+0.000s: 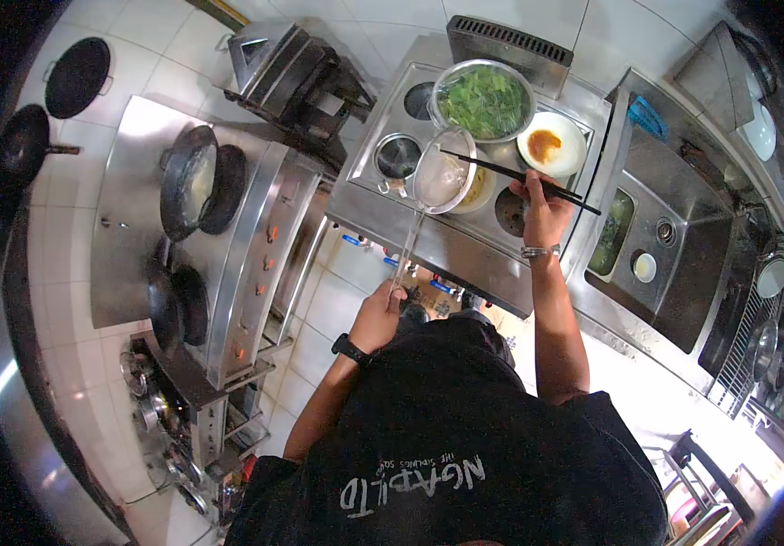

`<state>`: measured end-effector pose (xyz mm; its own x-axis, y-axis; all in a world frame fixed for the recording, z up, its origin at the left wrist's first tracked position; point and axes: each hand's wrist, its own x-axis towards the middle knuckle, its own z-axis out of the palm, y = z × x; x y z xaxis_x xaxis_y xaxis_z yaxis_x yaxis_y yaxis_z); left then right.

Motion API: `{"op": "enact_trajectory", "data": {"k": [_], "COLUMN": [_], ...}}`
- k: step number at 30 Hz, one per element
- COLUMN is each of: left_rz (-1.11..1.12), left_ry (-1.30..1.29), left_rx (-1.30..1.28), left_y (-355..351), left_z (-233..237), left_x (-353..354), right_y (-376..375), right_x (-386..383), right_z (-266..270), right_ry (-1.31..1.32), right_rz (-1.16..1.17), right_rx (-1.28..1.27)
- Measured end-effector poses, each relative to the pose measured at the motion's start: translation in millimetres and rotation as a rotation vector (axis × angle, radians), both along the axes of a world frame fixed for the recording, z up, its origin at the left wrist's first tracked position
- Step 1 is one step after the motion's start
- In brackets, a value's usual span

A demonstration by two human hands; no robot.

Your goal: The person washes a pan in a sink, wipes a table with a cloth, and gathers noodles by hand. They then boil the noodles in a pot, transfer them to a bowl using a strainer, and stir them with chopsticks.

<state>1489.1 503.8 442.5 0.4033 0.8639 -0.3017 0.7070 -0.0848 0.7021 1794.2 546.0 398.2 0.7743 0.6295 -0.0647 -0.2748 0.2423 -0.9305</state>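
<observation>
My left hand [379, 316] is closed on the long handle of a mesh strainer [443, 175], which is held tilted over the stove, partly over a bowl [476, 191]. Pale food lies in the strainer. In my right hand [545, 211] are black chopsticks [501, 170], whose tips reach over the strainer's mesh. Just beyond this hand stands a white plate [557, 146] with brown sauce on it. A metal bowl of green leaves [485, 100] sits behind the strainer.
A round pot well [398, 156] lies left of the strainer. At the right is a sink [674, 232] with a small white dish and a tray of greens. Woks [193, 182] rest on the steel range at the left. A dish rack [739, 350] stands at the far right.
</observation>
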Motion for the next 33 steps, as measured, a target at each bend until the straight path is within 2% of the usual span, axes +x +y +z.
{"op": "enact_trajectory", "data": {"k": [4,8,11,13,14,17,19,20,26,28,33], "left_rz": [-0.022,-0.022,-0.05,-0.033,-0.034,-0.009,-0.001,0.0,-0.027,-0.058,-0.018], "left_ry": [-0.044,-0.042,-0.049,0.008,0.009,0.024,0.05,0.05,0.074,-0.013,0.082], "left_rx": [0.069,0.03,0.037,-0.135,-0.134,-0.14,-0.159,-0.158,-0.125,0.043,0.028], "left_y": [-1.2,-0.9,-0.5,-0.2,0.4,1.1,0.9,1.2,0.0,-0.7,-0.1], "left_z": [-1.1,0.4,-0.8,-0.8,0.1,4.7,6.7,5.5,-2.9,-11.6,-9.0], "left_x": [0.4,-0.6,-1.7,-2.6,-3.2,-3.4,-2.7,-3.1,-4.7,-8.3,-5.1], "right_y": [1.4,6.3,11.6,15.8,17.8,25.2,29.6,30.0,30.5,27.7,20.5], "right_x": [-3.0,-2.7,-9.6,-12.1,-13.0,-12.5,-10.2,-9.4,-5.7,-2.4,11.2], "right_z": [0.4,-14.6,-18.6,-19.4,-19.1,-22.3,-31.6,-35.0,-45.6,-49.6,-61.1], "right_ry": [0.103,0.065,0.143,0.144,0.145,0.218,0.406,0.407,0.573,0.669,0.603], "right_rz": [0.008,0.057,0.07,0.118,0.117,0.051,0.01,0.011,0.096,0.098,0.089], "right_rx": [-0.005,0.014,0.023,0.051,0.052,0.08,0.16,0.16,0.098,0.154,0.136]}}
